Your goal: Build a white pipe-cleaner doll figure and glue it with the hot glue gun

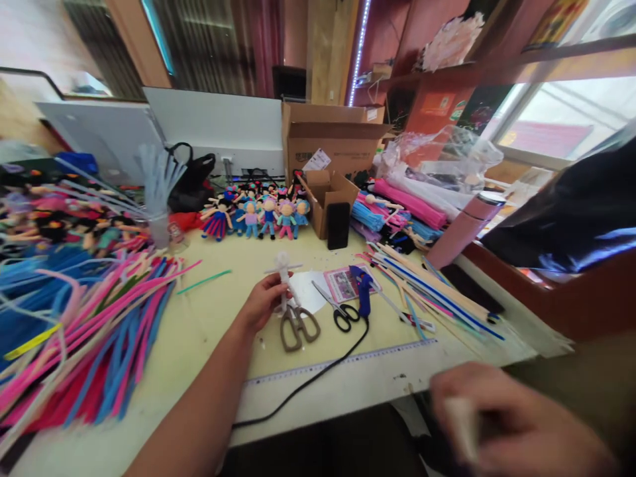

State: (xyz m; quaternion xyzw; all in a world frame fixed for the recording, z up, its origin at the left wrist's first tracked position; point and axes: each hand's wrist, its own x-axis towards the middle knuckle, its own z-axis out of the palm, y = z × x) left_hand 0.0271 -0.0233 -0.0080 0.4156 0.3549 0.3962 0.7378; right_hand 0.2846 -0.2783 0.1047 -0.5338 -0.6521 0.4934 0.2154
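Observation:
My left hand (268,299) is closed on a small white pipe-cleaner figure (283,264), upright, with a round fuzzy head and thin arms out to the sides. Just below it lie scissors with grey-brown handles (292,339), their blades partly hidden. At the lower right, off the table edge, my right hand (507,417) is smeared by motion. Its fingers look curled around something pale that I cannot make out. Black-handled scissors (344,317) and a blue glue gun (364,291) with a black cord rest to the right of my left hand.
Coloured pipe cleaners (114,331) are heaped at left, with more strips (432,285) at right. Finished dolls (268,217) stand behind, near a cardboard box (338,146) and a black phone (338,225). A ruler (342,362) lies along the front; a pink flask (464,228) leans at right.

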